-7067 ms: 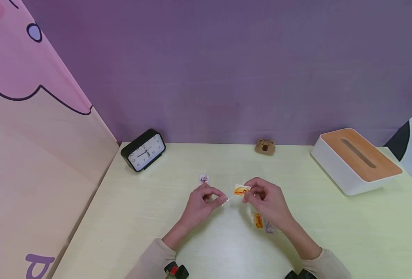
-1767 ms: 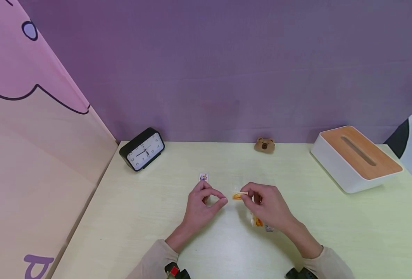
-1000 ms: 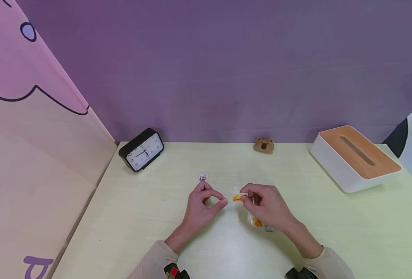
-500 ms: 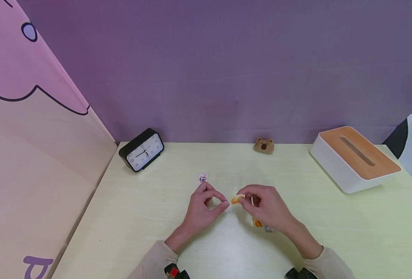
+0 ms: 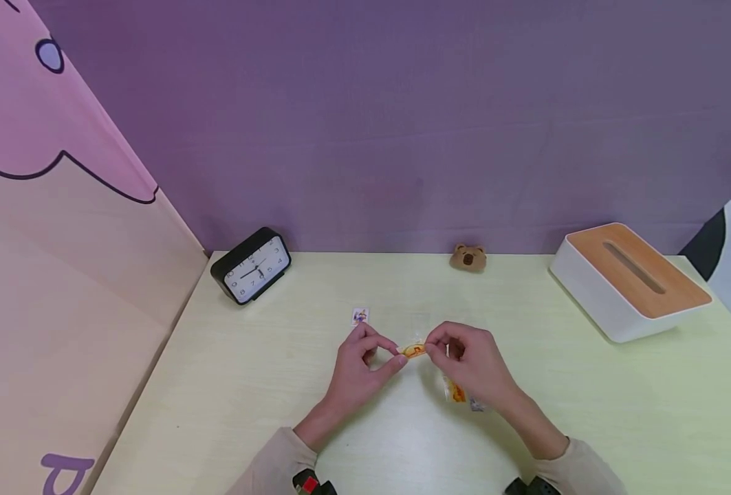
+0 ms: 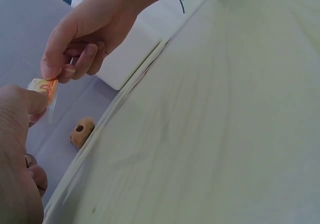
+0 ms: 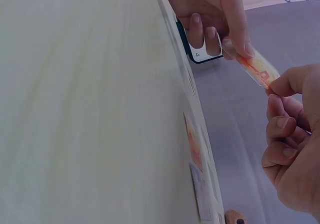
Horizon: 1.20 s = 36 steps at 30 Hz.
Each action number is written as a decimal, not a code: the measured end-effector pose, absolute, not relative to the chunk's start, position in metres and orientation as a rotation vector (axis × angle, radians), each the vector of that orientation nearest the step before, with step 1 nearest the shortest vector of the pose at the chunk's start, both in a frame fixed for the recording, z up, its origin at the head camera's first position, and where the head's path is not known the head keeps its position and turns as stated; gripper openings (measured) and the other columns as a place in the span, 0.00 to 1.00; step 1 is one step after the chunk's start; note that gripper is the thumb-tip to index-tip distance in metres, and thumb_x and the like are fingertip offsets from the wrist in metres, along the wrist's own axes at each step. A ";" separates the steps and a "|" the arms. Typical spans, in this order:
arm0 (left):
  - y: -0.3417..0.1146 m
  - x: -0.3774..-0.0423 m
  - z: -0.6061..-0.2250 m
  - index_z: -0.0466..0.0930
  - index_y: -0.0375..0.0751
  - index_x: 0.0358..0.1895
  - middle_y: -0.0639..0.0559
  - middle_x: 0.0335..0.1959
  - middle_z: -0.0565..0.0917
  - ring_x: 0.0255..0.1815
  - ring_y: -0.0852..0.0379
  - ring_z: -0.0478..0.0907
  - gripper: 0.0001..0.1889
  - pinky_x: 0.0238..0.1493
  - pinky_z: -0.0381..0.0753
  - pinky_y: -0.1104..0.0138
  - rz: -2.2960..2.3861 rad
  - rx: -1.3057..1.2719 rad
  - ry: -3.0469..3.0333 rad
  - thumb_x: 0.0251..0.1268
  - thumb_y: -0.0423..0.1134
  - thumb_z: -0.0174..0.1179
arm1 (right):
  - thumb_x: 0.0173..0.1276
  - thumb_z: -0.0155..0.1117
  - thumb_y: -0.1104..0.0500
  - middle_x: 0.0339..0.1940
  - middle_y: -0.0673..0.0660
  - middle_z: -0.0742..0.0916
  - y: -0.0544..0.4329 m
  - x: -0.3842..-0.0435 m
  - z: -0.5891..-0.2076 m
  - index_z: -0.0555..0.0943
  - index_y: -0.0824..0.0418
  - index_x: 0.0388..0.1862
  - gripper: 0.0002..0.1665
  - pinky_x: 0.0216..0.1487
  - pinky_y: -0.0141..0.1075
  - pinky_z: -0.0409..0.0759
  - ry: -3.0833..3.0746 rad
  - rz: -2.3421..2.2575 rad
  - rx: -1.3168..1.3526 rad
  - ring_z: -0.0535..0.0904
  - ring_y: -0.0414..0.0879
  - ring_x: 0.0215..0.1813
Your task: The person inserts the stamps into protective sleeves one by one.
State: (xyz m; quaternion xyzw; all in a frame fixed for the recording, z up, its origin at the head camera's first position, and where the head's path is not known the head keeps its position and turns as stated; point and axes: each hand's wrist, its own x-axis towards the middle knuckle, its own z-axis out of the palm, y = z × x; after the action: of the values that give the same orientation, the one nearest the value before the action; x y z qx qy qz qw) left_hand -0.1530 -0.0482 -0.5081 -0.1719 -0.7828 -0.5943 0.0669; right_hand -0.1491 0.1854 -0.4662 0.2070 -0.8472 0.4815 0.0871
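Orange strip point(image 5: 414, 350): the right hand point(image 5: 473, 357) pinches one end, and now the left hand point(image 5: 360, 363) the other.

In the left wrist view, the left hand point(image 6: 17, 139) and right hand point(image 6: 90, 33) pinch opposite ends of a small, flat orange-and-yellow packet with a clear film edge point(image 6: 46, 85). Below their fingers sits a small brown, rounded figure with a dark spot point(image 6: 86, 126); just beside the right fingers, a smooth white box point(image 6: 131, 58).

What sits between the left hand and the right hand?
A small orange packet, pinched by the left hand at one end and the right hand at the other; head and both wrist views show it.
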 end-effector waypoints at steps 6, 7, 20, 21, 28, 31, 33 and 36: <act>-0.047 -0.152 -0.508 0.94 0.42 0.49 0.39 0.38 0.75 0.33 0.60 0.64 0.16 0.37 0.64 0.73 -1.640 -0.563 -2.390 0.60 0.39 0.85 | 0.71 0.74 0.73 0.26 0.45 0.82 0.184 -0.147 -0.465 0.89 0.55 0.36 0.13 0.28 0.31 0.70 -2.567 1.486 0.481 0.70 0.39 0.25; -0.048 -0.152 -0.508 0.94 0.43 0.52 0.40 0.39 0.75 0.33 0.59 0.65 0.19 0.37 0.64 0.73 -1.567 -0.575 -2.400 0.58 0.41 0.86 | 0.72 0.74 0.73 0.26 0.46 0.82 0.184 -0.147 -0.464 0.89 0.55 0.37 0.12 0.29 0.31 0.70 -2.575 1.501 0.454 0.71 0.39 0.26; -0.053 -0.155 -0.505 0.91 0.47 0.55 0.56 0.33 0.84 0.27 0.62 0.77 0.26 0.28 0.68 0.79 -0.820 -0.772 -2.261 0.53 0.45 0.89 | 0.76 0.71 0.70 0.30 0.52 0.84 0.182 -0.148 -0.461 0.89 0.60 0.39 0.06 0.32 0.30 0.72 -2.611 1.666 0.328 0.73 0.41 0.29; -0.052 -0.154 -0.505 0.91 0.46 0.55 0.56 0.33 0.84 0.27 0.62 0.77 0.26 0.28 0.68 0.79 -0.832 -0.780 -2.258 0.53 0.44 0.89 | 0.76 0.72 0.69 0.30 0.51 0.84 0.182 -0.148 -0.462 0.89 0.60 0.39 0.06 0.32 0.30 0.72 -2.613 1.668 0.329 0.73 0.41 0.29; -0.052 -0.154 -0.504 0.90 0.41 0.54 0.56 0.35 0.83 0.26 0.63 0.74 0.25 0.29 0.70 0.78 -0.893 -0.766 -2.256 0.53 0.41 0.88 | 0.77 0.73 0.66 0.30 0.50 0.84 0.183 -0.146 -0.463 0.90 0.61 0.43 0.01 0.30 0.31 0.71 -2.562 1.663 0.348 0.72 0.42 0.28; -0.052 -0.154 -0.505 0.90 0.40 0.53 0.55 0.35 0.83 0.25 0.63 0.74 0.25 0.29 0.71 0.78 -0.915 -0.742 -2.264 0.53 0.41 0.88 | 0.76 0.74 0.68 0.30 0.50 0.82 0.184 -0.146 -0.461 0.90 0.58 0.44 0.05 0.29 0.30 0.70 -2.508 1.654 0.364 0.71 0.42 0.27; -0.053 -0.154 -0.505 0.90 0.39 0.53 0.55 0.35 0.84 0.26 0.62 0.74 0.24 0.30 0.71 0.78 -0.922 -0.734 -2.263 0.54 0.41 0.88 | 0.76 0.73 0.69 0.30 0.50 0.81 0.184 -0.146 -0.462 0.90 0.58 0.44 0.07 0.28 0.30 0.69 -2.486 1.644 0.390 0.70 0.42 0.26; -0.053 -0.154 -0.505 0.90 0.40 0.53 0.55 0.35 0.84 0.26 0.62 0.74 0.24 0.29 0.71 0.77 -0.926 -0.727 -2.261 0.54 0.41 0.88 | 0.75 0.74 0.69 0.29 0.49 0.82 0.184 -0.146 -0.464 0.91 0.56 0.43 0.08 0.27 0.30 0.68 -2.472 1.644 0.440 0.70 0.41 0.25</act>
State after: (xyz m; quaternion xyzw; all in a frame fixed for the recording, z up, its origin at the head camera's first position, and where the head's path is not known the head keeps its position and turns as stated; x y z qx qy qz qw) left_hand -0.1540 -0.0525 -0.5050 -0.2728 -0.8482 -0.3476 0.2920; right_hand -0.1461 0.1837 -0.4644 0.1461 -0.8217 0.5463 0.0701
